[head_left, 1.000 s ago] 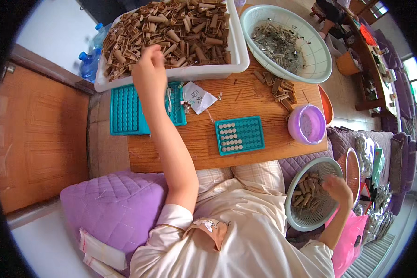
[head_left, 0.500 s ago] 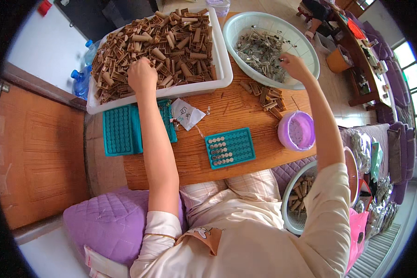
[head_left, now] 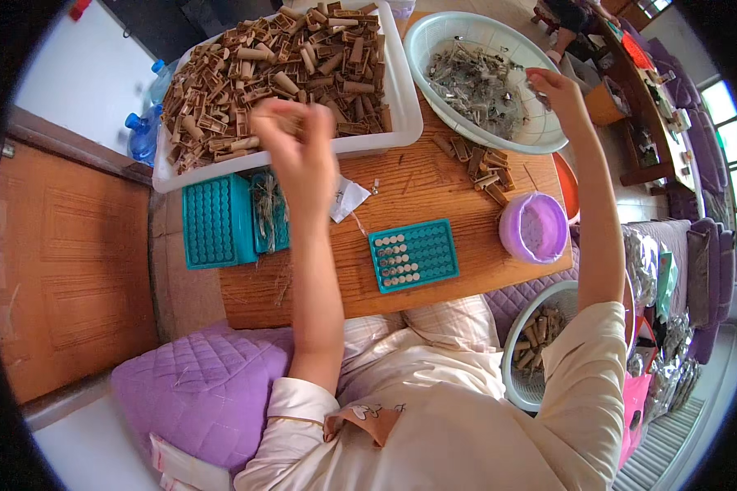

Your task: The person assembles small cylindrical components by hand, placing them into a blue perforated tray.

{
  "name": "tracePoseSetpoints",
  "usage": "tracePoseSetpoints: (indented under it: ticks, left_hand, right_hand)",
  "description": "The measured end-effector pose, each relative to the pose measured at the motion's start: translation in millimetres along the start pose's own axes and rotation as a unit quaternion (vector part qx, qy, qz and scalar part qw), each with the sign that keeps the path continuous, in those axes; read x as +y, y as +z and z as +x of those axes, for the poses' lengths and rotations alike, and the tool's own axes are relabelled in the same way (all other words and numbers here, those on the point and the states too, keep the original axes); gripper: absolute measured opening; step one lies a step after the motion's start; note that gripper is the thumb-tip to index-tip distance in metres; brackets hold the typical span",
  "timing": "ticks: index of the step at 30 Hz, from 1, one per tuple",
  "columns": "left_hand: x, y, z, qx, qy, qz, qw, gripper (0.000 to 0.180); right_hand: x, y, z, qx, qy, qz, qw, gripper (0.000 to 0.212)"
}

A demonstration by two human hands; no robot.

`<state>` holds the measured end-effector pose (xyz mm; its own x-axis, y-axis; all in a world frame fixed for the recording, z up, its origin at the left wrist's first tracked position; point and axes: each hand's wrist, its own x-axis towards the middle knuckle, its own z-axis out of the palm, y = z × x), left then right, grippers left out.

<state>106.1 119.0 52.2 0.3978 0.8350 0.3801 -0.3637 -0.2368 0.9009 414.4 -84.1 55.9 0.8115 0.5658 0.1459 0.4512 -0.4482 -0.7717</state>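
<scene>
My left hand (head_left: pixel 296 135), smeared by motion, is raised over the near edge of a white tub (head_left: pixel 409 123) heaped with brown hollow casings (head_left: pixel 254 56). Its fingers are curled, and a brownish patch shows between them, too blurred to name. At the right rim of a pale green colander (head_left: pixel 540 139), my right hand (head_left: pixel 558 96) has its fingers pinched together; what they hold is too small to make out. Tangled small metal and clear parts (head_left: pixel 475 82) lie in the colander. Between my arms sits a teal tray (head_left: pixel 442 254) with rows of round pale discs (head_left: pixel 397 260).
Loose brown casings (head_left: pixel 483 172) lie beside a purple tub (head_left: pixel 535 227) at the table's right. Stacked teal trays (head_left: pixel 213 221) and a crumpled white paper (head_left: pixel 348 199) are left of centre. Another basket (head_left: pixel 540 393) of brown casings stands by my right side. Blue bottles (head_left: pixel 143 135) are behind.
My left hand has lifted from the brown casings and moved right and toward me. My right hand has moved up and right, from over the colander's parts to its rim.
</scene>
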Motion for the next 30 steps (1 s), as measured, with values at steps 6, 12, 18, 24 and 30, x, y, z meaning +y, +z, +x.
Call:
tracePoseSetpoints:
  ticks: [6, 12, 18, 24, 30]
  left_hand:
    - [-6.4, 36.1, -96.9, -0.245, -0.157, -0.113, 0.950, 0.021]
    - [-6.3, 35.3, -140.3, -0.276, -0.254, -0.203, 0.904, 0.033]
    - [11.5, 7.9, -133.4, -0.219, -0.328, -0.287, 0.873, 0.031]
    - [37.9, -6.3, -135.4, -0.234, -0.197, -0.164, 0.938, 0.020]
    - [33.8, -25.0, -154.2, -0.282, -0.125, -0.118, 0.944, 0.024]
  right_hand:
    - [-41.1, -6.5, -58.2, -0.094, 0.026, 0.425, 0.900, 0.029]
    - [-46.4, 25.7, -129.8, -0.162, 0.003, 0.536, 0.828, 0.022]
    - [-89.1, 56.5, -226.6, -0.254, -0.025, 0.302, 0.918, 0.009]
    - [-121.7, 67.3, -262.7, -0.186, -0.114, 0.138, 0.966, 0.028]
    - [-139.8, 80.7, -276.5, -0.098, -0.177, 0.117, 0.972, 0.037]
